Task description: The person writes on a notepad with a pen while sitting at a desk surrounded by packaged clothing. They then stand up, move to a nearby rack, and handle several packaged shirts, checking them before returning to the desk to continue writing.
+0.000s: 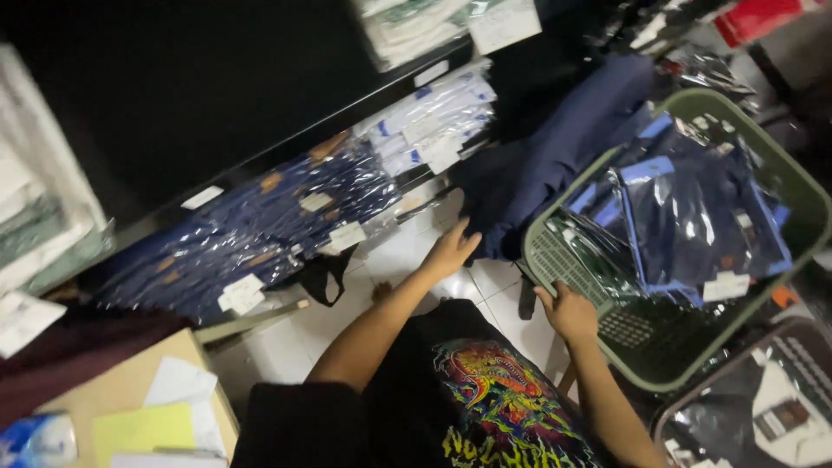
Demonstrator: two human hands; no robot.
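Green plastic laundry basket (784, 186), right of frame, holds bagged navy garments (693, 217). Navy cloth pile (555, 147) lies upper centre. Right hand (568, 312) grip clenched on basket rim. Left hand (451, 251) open, fingers touching the cloth pile.

A strip of bare floor (407, 260) lies open between the bagged-garment shelf (260, 217) at left and the green basket (555, 260) at right; a navy cloth pile (555, 147) blocks its far end.

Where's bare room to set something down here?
Bare white floor tiles lie between the bagged navy stack and the left hand. The green basket, gripped by the right hand, is crowded with bagged garments.
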